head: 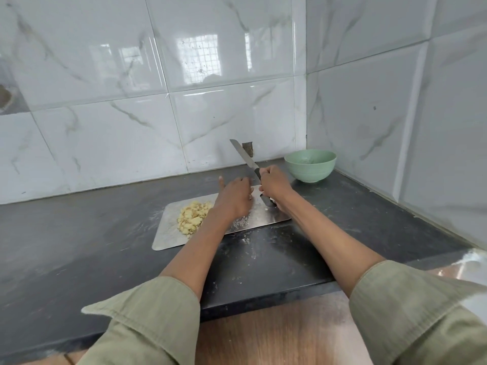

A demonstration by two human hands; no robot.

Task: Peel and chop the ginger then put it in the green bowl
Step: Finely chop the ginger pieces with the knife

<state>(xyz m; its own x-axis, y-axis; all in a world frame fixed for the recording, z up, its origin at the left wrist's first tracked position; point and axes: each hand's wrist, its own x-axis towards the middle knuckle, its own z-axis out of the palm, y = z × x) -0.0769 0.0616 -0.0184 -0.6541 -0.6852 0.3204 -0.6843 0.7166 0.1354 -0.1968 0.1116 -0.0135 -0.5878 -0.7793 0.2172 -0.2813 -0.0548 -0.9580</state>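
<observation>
Your olive sleeves (147, 320) reach over the dark table (79, 246). On the steel board (168, 233) the chopped ginger (192, 217) sits heaped at its left part. Your left hand (234, 197) hovers over the board, forefinger out, fingers otherwise loose, holding nothing. Your right hand (274, 181) grips the knife (245, 158), blade angled up toward the wall. The green bowl (310, 165) stands in the far right corner

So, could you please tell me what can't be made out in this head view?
- Green bowl contents: the near wall hides the bottom.
- Knife handle: covered by the right hand.
- Left hand fingers: hidden behind the hand's back.
- Chopped ginger: the near edge of the pile sits behind the left forearm.
</observation>
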